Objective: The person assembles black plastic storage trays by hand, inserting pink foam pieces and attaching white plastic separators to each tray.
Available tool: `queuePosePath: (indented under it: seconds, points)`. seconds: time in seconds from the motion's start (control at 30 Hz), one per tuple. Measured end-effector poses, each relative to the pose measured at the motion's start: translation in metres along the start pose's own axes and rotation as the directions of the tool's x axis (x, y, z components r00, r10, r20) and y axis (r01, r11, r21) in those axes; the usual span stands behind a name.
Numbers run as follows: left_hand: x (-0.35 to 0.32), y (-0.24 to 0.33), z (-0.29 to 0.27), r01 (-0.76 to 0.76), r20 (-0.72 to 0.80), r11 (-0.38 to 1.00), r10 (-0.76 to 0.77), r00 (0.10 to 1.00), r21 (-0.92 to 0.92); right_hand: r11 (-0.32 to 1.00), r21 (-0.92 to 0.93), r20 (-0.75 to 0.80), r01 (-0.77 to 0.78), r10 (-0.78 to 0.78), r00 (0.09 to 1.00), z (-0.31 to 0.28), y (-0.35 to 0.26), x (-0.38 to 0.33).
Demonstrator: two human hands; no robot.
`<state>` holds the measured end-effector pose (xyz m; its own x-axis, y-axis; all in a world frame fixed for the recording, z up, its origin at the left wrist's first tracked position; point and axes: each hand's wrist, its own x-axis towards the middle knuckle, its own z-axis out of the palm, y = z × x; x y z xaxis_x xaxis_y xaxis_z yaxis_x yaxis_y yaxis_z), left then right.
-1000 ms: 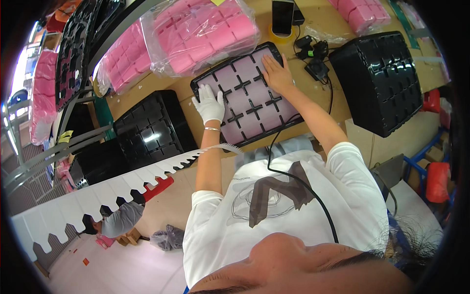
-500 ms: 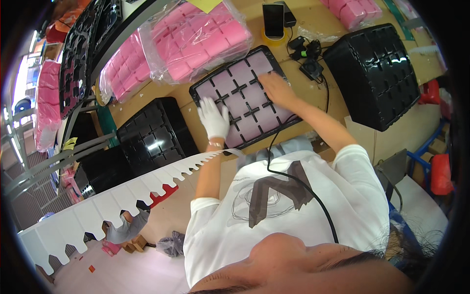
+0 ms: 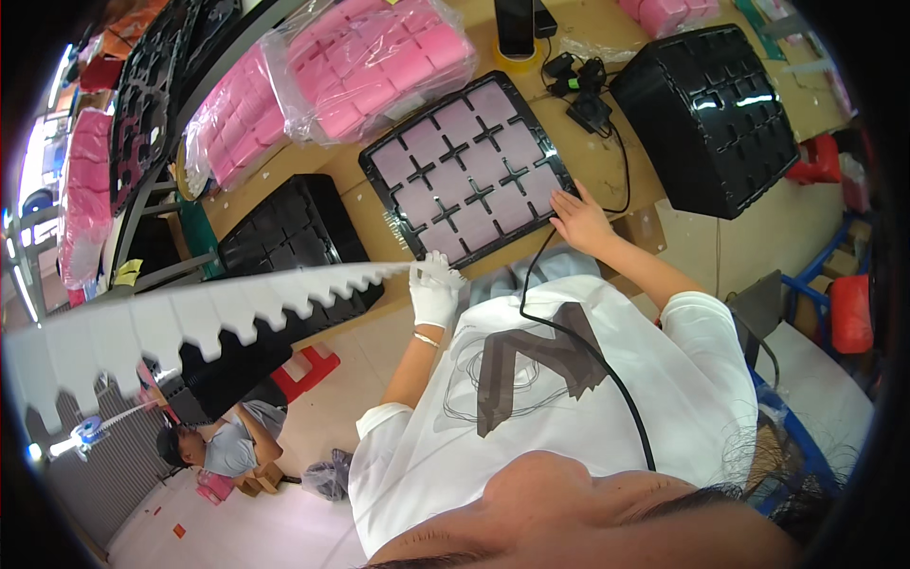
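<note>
Cardboard-topped bench point(image 3: 607, 171) — black tray point(image 3: 469, 171); right hand point(image 3: 580, 220) fingers spread on edge; gloved left hand point(image 3: 434, 289) curled — pinching notched white strip point(image 3: 209, 318).

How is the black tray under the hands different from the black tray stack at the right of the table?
The tray under the hands lies flat, and its square pockets hold pale pink pads. The tray stack at the right is taller and tilted, and its pockets show only glossy black. The right hand touches the first; nothing touches the stack. Both are black, with a grid of pockets.

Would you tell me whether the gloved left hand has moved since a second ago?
Yes: the left hand slid off the tray to its near edge.
</note>
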<state>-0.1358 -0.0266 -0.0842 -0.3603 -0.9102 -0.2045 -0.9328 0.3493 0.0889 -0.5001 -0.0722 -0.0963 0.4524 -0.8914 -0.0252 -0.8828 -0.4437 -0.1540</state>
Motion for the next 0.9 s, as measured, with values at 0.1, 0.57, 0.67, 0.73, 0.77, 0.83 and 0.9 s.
queuePosePath:
  seconds: [0.1, 0.57, 0.67, 0.73, 0.77, 0.83, 0.9]
  points:
    - [-0.003, -0.004, 0.009, -0.006, -0.085, 1.000, 0.005, 0.996, -0.004, 1.000, -0.019, -0.113, 0.011, -0.013, 0.994, 0.000, -0.009, 0.004]
    - [-0.020, -0.066, 0.067, 0.352, 0.608, -0.504, -0.554, 0.569, -0.789, 0.837, 0.342, -0.182, 0.426, -0.386, 0.905, 0.019, -0.106, 0.094]
    - [-0.011, -0.059, 0.051, 0.273, 0.552, -0.502, -0.572, 0.607, -0.821, 0.796, 0.212, -0.098, 0.567, -0.560, 0.823, 0.047, -0.155, 0.099]
    - [-0.009, -0.056, 0.048, 0.202, 0.550, -0.570, -0.545, 0.632, -0.796, 0.796, 0.123, -0.049, 0.593, -0.592, 0.804, 0.052, -0.169, 0.102]
    - [-0.011, -0.054, 0.048, 0.187, 0.545, -0.572, -0.554, 0.629, -0.798, 0.792, 0.038, 0.003, 0.609, -0.609, 0.793, 0.052, -0.175, 0.104]
    - [-0.015, -0.052, 0.045, 0.188, 0.454, -0.461, -0.577, 0.679, -0.867, 0.778, 0.015, 0.030, 0.628, -0.628, 0.778, 0.036, -0.182, 0.104]
    - [-0.017, -0.057, 0.061, 0.132, 0.177, -0.118, -0.720, 0.671, -0.984, 0.768, 0.007, 0.355, 0.641, -0.601, 0.716, -0.021, -0.209, 0.103]
